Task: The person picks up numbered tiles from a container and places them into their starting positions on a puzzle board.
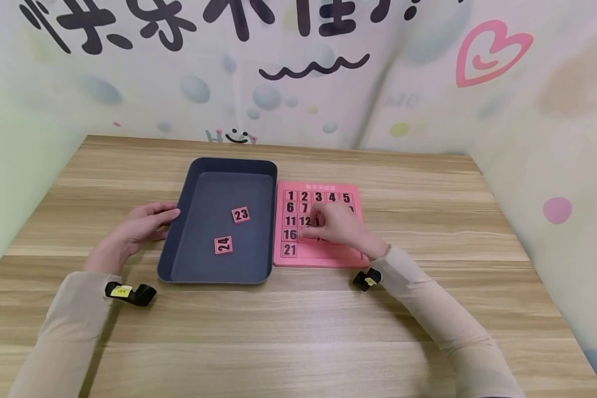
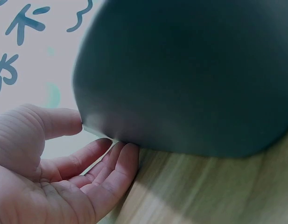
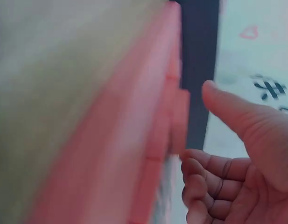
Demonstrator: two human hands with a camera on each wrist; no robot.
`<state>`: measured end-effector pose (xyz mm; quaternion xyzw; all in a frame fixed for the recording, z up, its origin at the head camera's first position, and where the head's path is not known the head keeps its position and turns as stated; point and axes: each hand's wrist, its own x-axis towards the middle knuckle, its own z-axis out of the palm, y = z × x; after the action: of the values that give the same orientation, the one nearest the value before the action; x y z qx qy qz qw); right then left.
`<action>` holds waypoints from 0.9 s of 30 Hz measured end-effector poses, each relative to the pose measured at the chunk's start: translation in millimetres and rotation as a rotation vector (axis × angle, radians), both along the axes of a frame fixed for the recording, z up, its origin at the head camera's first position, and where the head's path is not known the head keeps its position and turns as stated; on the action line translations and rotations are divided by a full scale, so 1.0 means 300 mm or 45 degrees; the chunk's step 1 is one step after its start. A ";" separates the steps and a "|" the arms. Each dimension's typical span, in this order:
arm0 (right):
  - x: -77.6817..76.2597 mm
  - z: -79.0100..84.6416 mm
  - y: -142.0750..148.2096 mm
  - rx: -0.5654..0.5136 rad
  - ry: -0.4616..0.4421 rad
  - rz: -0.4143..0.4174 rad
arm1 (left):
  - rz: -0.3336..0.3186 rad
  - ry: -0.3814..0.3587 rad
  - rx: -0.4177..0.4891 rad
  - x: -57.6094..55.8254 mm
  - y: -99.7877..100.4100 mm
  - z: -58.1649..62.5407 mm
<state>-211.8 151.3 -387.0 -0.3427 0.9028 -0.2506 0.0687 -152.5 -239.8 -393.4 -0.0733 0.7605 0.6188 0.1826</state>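
A dark blue tray (image 1: 219,276) lies on the table with two pink number tiles in it, the 23 tile (image 1: 241,214) and the 24 tile (image 1: 223,245). At its left edge my left hand (image 1: 146,224) holds the tray, thumb at the rim and fingers against the outer wall. Right of the tray is a pink number board (image 1: 323,256) carrying rows of numbered tiles. My right hand (image 1: 338,224) is over the board and covers part of it. In the right wrist view one tile (image 3: 180,121) stands proud of the others; a fingertip is close to it, the thumb apart.
The wood-grain table (image 1: 298,337) reaches back to a wall covering (image 1: 298,105) with black writing and coloured dots. Black wrist straps with cameras sit on both wrists. The tray's right side is right beside the board.
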 end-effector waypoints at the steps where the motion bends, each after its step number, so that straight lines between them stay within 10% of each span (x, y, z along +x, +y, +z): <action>1: -0.009 0.003 0.009 -0.032 0.011 0.055 | 0.002 0.000 -0.002 0.001 0.001 -0.001; 10: -0.071 0.016 0.054 -0.080 -0.110 0.542 | 0.004 -0.004 -0.018 0.001 -0.001 -0.007; 27: -0.030 0.005 0.030 0.021 -0.069 0.353 | 0.007 0.009 -0.019 -0.003 -0.001 -0.004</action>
<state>-220.9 160.4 -385.4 -0.4568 0.8466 -0.2404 0.1297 -153.3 -240.0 -394.4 -0.0745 0.7655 0.6139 0.1779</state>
